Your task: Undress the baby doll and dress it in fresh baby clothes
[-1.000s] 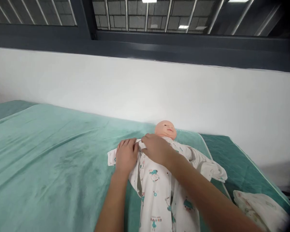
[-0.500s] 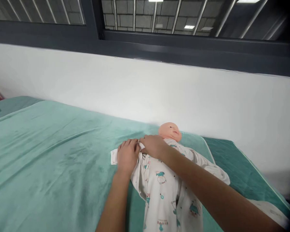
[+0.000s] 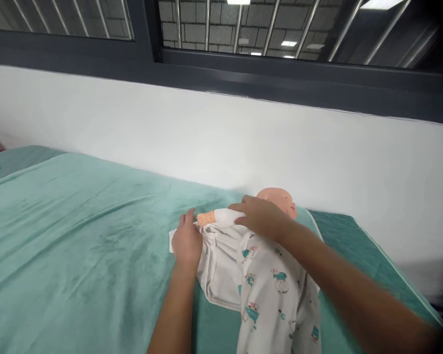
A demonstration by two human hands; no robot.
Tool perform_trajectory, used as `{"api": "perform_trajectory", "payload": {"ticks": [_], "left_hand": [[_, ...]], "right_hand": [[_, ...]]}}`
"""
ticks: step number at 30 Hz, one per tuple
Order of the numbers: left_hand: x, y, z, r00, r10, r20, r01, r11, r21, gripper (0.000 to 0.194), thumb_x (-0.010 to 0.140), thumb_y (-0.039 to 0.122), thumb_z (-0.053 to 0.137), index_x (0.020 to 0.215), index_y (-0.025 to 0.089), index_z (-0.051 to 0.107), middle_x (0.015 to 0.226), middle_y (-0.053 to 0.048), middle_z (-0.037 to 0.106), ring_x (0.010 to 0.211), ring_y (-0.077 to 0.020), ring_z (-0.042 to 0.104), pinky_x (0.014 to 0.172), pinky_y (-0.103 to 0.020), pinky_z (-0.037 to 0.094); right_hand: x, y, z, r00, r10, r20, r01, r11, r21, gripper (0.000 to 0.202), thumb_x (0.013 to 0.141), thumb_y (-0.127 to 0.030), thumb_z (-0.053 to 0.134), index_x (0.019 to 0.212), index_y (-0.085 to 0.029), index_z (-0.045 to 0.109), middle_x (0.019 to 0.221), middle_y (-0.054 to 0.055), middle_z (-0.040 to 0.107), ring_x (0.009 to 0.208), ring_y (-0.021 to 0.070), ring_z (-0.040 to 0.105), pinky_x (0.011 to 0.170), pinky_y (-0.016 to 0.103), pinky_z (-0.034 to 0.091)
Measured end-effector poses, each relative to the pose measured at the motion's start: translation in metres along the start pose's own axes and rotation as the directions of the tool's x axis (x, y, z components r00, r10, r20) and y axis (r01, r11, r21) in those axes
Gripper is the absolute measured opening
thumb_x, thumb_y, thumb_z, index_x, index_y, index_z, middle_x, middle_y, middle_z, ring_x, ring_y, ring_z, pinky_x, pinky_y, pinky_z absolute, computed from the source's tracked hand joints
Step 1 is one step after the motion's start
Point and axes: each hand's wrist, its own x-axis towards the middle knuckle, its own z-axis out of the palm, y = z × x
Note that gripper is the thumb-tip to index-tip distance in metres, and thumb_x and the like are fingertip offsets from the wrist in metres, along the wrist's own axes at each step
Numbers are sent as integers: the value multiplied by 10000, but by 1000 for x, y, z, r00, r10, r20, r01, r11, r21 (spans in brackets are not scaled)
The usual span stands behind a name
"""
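A baby doll (image 3: 276, 197) lies on its back, its head by the wall. It wears a white romper (image 3: 266, 280) printed with small teal and pink figures, one side of which is folded open. The doll's arm (image 3: 225, 217), with a white upper part and a bare hand, lies outside the sleeve. My right hand (image 3: 262, 216) is closed around that arm near the shoulder. Lower left, my left hand (image 3: 187, 241) grips the romper's sleeve, whose cuff (image 3: 172, 241) sticks out past it. The left fingertips are close to the doll's hand.
A light green blanket (image 3: 77, 236) with soft creases covers the bed surface. Darker green quilted padding (image 3: 354, 241) shows at the right. Behind stands a white wall (image 3: 206, 137) below a dark-framed window (image 3: 243, 69) with metal bars.
The doll's arm has come out of the sleeve into view. My right hand has moved right with it, and the doll has shifted right. My left hand has stayed at the sleeve.
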Motion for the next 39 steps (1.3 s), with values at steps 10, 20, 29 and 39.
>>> {"api": "perform_trajectory", "payload": {"ticks": [10, 20, 29, 39], "left_hand": [[-6, 18, 4, 922, 380, 78, -387, 912, 135, 682, 766, 9, 464, 1395, 272, 481, 1336, -88, 600, 1309, -297, 478, 1162, -665, 167], [-8, 13, 4, 970, 239, 49, -244, 940, 239, 638, 771, -1, 397, 1331, 255, 563, 1279, -83, 635, 1234, -292, 522, 1169, -668, 141], [-34, 73, -34, 904, 426, 39, -382, 845, -374, 337, 935, 169, 405, 1159, 257, 641, 1242, -34, 637, 1168, -188, 581, 1030, -350, 480], [-30, 231, 25, 314, 549, 775, -874, 486, 11, 188, 864, 134, 543, 967, 134, 701, 1100, -168, 654, 1080, -292, 602, 797, -375, 515]], "right_hand": [[13, -29, 19, 997, -78, -9, 79, 985, 151, 385, 932, -356, 542, 1301, -257, 587, 1146, 92, 668, 1054, 257, 629, 848, 360, 474], [-106, 71, 113, 602, 683, -413, -321, 681, 658, 477, 941, -475, 442, 1322, -207, 549, 1305, 122, 617, 1241, 302, 537, 1014, 485, 443], [-124, 99, 152, 629, 644, -436, -398, 748, 532, 382, 917, -277, 372, 1190, -187, 623, 1180, 113, 683, 1092, 277, 612, 950, 443, 446], [-118, 98, 154, 551, 704, -447, -363, 685, 632, 417, 915, -327, 367, 1201, -156, 618, 1149, 129, 685, 1070, 296, 595, 925, 428, 426]]}}
